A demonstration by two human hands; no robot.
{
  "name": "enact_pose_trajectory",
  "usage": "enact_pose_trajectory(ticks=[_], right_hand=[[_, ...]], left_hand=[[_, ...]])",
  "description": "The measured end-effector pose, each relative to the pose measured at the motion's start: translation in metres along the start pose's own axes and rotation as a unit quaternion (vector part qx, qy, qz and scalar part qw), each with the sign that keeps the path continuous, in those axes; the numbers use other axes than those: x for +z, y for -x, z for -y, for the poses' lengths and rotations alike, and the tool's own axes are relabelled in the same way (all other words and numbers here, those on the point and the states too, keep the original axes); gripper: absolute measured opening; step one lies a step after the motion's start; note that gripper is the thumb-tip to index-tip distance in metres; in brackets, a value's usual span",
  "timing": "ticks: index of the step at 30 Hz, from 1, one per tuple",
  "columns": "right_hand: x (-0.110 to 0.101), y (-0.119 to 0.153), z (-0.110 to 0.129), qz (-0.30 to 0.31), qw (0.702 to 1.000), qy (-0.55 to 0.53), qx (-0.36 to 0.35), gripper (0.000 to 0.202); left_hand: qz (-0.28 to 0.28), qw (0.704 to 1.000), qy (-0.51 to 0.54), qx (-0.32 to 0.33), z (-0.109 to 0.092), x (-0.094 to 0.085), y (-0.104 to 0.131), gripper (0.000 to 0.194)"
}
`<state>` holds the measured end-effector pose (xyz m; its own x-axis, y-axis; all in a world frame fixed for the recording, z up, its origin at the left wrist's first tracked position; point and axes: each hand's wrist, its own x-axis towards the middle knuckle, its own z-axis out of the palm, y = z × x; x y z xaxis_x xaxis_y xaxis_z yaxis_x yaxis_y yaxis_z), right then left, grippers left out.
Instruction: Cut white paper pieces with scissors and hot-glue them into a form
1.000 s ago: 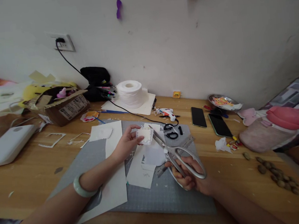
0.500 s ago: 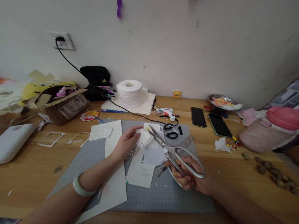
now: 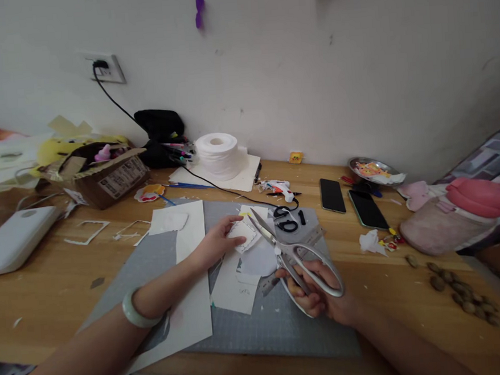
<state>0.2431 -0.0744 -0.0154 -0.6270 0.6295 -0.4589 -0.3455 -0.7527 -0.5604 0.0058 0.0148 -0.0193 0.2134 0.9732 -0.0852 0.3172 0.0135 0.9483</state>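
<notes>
Between the thumb and fingers of my left hand (image 3: 216,241) is a small white paper piece (image 3: 243,235) with a dark drawn outline. My right hand (image 3: 315,291) grips large silver scissors (image 3: 284,253) by the handles. The scissor blades point up and left, their tips beside the paper piece; I cannot tell whether they touch it. Below lie a cut white paper sheet (image 3: 236,294) and a rounded white paper piece (image 3: 259,259). A larger white sheet (image 3: 190,311) lies under my left forearm, on the grey cutting mat (image 3: 277,337).
Black-handled scissors (image 3: 287,226), a metal ruler (image 3: 311,237) and a glue gun (image 3: 282,190) lie beyond my right hand. A tissue roll (image 3: 217,155) stands at the back. Two phones (image 3: 332,195) are to the right, a cardboard box (image 3: 104,178) to the left.
My left hand has shifted slightly right and down, turning the paper piece so it tilts differently beside the blades. My right hand and the silver scissors stay nearly still.
</notes>
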Motion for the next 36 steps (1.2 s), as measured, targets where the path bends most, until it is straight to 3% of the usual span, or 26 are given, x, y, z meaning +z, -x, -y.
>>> enact_pose_trajectory(ticks=[12,23,36], right_hand=[[0.001,-0.001,0.002,-0.002,1.0,0.003,0.011,0.044],[-0.001,0.0,0.002,0.001,1.0,-0.006,0.007,0.042],[-0.001,0.0,0.001,0.003,1.0,-0.016,0.009,0.041]], left_hand=[[0.025,0.999,0.014,-0.032,-0.006,0.001,0.003,0.053],[0.031,0.996,0.08,-0.006,0.008,0.003,-0.003,0.042],[0.054,0.993,0.099,-0.018,-0.005,0.002,0.004,0.031]])
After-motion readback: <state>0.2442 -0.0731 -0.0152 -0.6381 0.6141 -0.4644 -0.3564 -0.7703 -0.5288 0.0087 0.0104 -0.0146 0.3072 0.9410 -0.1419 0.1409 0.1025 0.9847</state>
